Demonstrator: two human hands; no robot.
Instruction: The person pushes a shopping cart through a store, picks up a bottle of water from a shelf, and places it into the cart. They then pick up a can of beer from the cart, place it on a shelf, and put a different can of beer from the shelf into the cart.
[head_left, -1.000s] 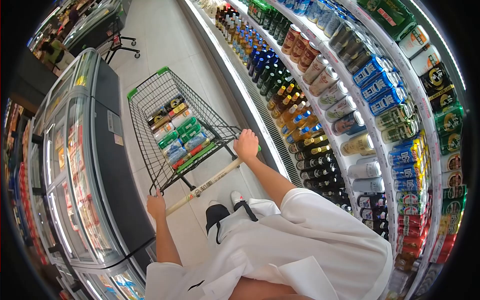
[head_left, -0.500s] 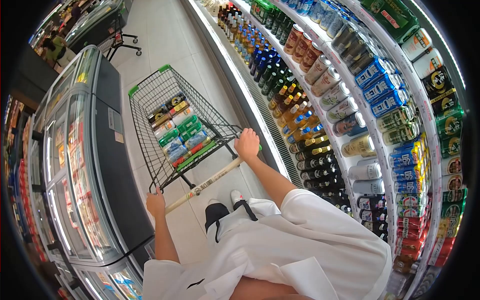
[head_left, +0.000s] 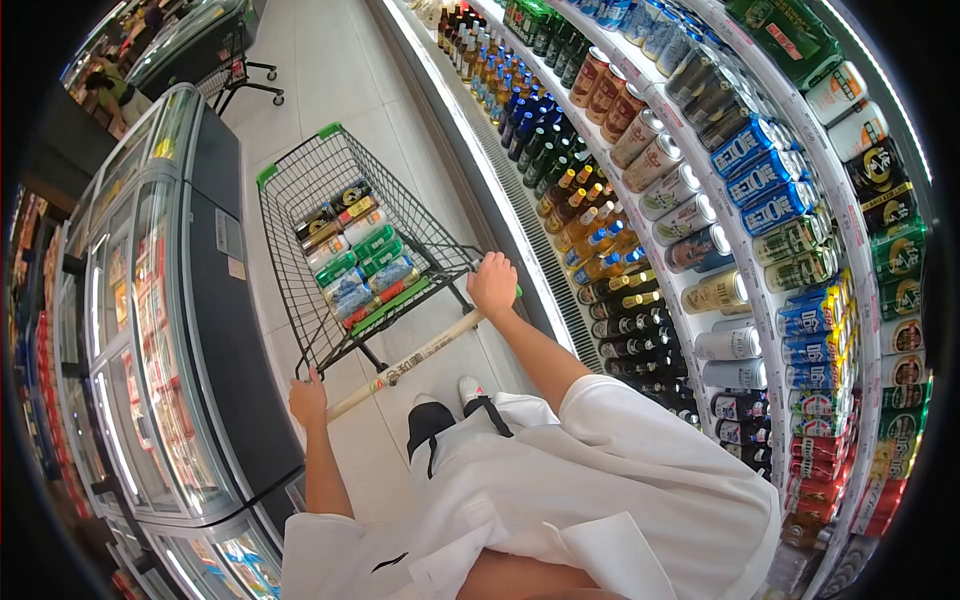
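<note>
left hand (head_left: 307,400) and right hand (head_left: 493,285) grasp the cart handle (head_left: 452,335) bearing dark, barely readable characters (head_left: 404,367).

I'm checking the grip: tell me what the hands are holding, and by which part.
The shopping cart, by its handle: left hand at the left end, right hand at the right end.
</note>
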